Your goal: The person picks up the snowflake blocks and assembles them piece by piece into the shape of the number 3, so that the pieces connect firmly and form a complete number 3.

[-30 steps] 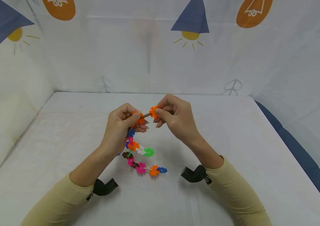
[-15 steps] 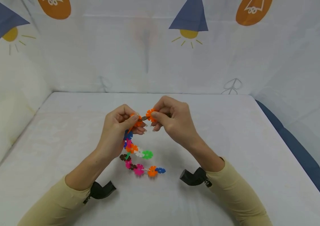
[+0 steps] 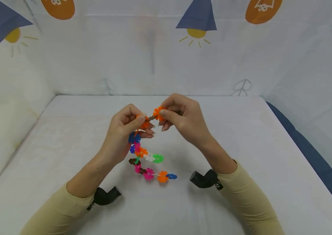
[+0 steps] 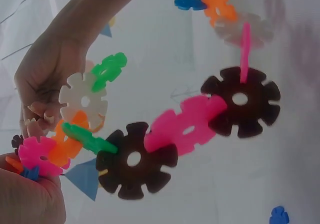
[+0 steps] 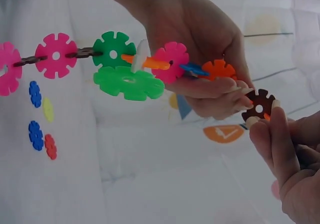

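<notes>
A chain of slotted flower-shaped plastic discs hangs below my left hand [image 3: 120, 135], which pinches an orange disc [image 3: 144, 124] near its upper end. My right hand [image 3: 186, 122] pinches another orange disc [image 3: 158, 113] between thumb and fingers. A brown disc [image 5: 259, 108] bridges these two orange discs, seen between both hands' fingertips in the right wrist view. Below the left hand the chain runs through a blue disc [image 3: 134, 137], pink, orange, white, green and brown pieces. One branch ends at a green disc [image 3: 158, 158], another at a blue disc [image 3: 171, 176].
Loose blue [image 5: 35, 135], yellow [image 5: 47, 109] and red [image 5: 50, 146] discs lie apart from the chain in the right wrist view. The white table [image 3: 242, 147] meets a white printed cloth [image 3: 119, 49] at its back edge. Black wrist cameras [image 3: 106, 196] sit by both sleeves.
Both hands dip slightly to the left, then rise back to the right, with the chain swinging along. Each hand keeps its pinch on its orange disc; the brown disc tilts between them.
</notes>
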Demonstrator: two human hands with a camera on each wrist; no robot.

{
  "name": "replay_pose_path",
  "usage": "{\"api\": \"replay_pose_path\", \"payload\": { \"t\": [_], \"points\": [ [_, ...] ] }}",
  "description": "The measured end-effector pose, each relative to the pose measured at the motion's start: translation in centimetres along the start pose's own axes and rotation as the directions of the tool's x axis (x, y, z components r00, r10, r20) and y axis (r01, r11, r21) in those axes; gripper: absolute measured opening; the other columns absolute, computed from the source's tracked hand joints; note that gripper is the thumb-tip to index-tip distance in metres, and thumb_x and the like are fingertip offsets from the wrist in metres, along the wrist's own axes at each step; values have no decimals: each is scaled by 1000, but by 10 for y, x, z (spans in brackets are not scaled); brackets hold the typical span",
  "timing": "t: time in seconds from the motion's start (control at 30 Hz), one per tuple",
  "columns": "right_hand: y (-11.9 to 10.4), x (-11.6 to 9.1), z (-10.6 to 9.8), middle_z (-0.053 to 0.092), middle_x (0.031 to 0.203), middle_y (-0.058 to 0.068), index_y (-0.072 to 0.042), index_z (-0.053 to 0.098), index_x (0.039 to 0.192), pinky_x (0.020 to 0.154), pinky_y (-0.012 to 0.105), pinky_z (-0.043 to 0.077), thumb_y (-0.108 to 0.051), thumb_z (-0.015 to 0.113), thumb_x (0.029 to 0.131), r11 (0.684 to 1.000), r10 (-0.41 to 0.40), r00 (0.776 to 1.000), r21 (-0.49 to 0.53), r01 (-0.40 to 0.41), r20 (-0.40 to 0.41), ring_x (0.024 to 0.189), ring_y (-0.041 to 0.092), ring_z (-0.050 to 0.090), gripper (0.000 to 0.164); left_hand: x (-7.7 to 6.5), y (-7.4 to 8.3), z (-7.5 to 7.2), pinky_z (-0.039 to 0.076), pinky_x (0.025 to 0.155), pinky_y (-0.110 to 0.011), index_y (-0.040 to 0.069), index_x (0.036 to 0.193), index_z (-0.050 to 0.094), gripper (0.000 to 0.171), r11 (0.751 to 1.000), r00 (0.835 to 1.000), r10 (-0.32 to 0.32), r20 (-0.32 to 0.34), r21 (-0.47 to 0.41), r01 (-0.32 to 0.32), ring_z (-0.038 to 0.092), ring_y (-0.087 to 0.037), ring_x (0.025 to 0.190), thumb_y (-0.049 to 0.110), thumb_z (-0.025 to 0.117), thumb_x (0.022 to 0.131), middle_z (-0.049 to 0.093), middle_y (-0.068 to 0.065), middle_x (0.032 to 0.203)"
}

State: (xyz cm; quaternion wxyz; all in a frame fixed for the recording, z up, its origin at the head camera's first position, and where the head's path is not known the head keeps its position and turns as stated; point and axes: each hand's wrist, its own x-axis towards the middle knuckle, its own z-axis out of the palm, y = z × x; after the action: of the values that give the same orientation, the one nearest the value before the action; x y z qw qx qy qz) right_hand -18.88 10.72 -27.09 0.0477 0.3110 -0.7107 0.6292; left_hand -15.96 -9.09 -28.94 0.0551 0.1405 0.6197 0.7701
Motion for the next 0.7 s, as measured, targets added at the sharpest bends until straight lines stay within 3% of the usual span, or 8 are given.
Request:
{"api": "replay_pose_path", "payload": {
  "t": [0.13, 0.4, 0.7],
  "points": [
    [0, 1, -4, 69, 75, 18, 4, 63, 95, 59, 39, 60, 4, 62, 93, 1000, 12, 1000, 1, -12, 17, 58, 25, 67, 2, 2, 0, 1, 61, 74, -34, 9, 100, 53, 11, 999, 998, -53, 30, -6, 53, 71, -19, 71, 19, 52, 102, 64, -4, 84],
    [0, 2, -9, 71, 82, 18, 2, 62, 100, 66, 39, 62, 2, 61, 94, 997, 83, 992, -6, -83, 94, 64, 26, 69, 6, 4, -1, 0, 61, 78, -36, 14, 106, 55, 10, 993, 993, -113, 46, 41, 111, 68, -19, 83, 23, 54, 102, 61, -4, 104],
    [3, 2, -6, 73, 81, 18, 1, 57, 102, 69, 43, 61, -1, 63, 94, 987, 137, 978, 62, -149, 157, 63, 30, 70, 10, 6, 6, -6, 61, 81, -39, 14, 109, 60, 13, 977, 995, -83, 50, 199, 71, 70, -28, 89, 21, 62, 98, 62, -6, 108]
  ]
}}
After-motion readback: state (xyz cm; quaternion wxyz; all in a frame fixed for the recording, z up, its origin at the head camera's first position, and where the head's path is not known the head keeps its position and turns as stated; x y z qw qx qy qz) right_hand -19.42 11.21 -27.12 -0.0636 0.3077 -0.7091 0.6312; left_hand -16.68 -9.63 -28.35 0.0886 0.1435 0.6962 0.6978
